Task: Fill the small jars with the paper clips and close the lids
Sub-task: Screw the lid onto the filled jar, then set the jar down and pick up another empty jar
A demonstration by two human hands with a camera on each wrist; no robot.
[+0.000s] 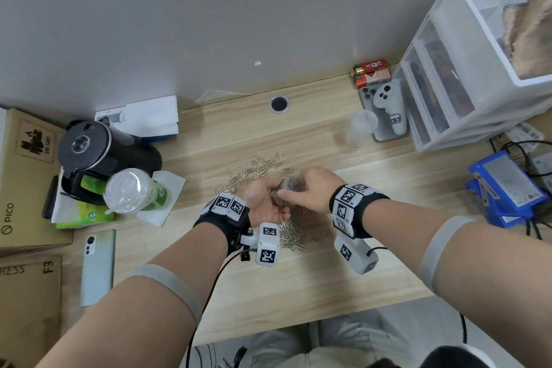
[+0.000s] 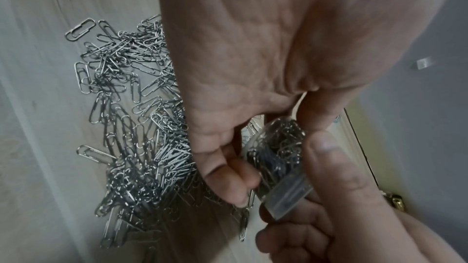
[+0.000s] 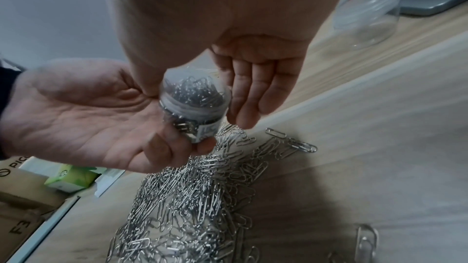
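Observation:
A small clear jar (image 1: 291, 184) packed with silver paper clips is held in the air between both hands, just above the pile of loose paper clips (image 1: 257, 169) on the wooden table (image 1: 298, 284). My left hand (image 1: 265, 200) lies palm up, its fingers curled round one end of the jar (image 3: 195, 99). My right hand (image 1: 310, 188) comes from the right and pinches the other end. In the left wrist view the clear cap end of the jar (image 2: 278, 159) sits between my right thumb (image 2: 331, 163) and fingers. Clips (image 2: 131, 127) lie spread beneath the hands.
A translucent cup (image 1: 361, 127) stands at the back right beside a phone and a white controller (image 1: 391, 110). White drawers (image 1: 466, 69) fill the right corner. A kettle (image 1: 95, 152), a larger lidded clear jar (image 1: 130, 194), a phone (image 1: 98, 266) and cardboard boxes sit on the left.

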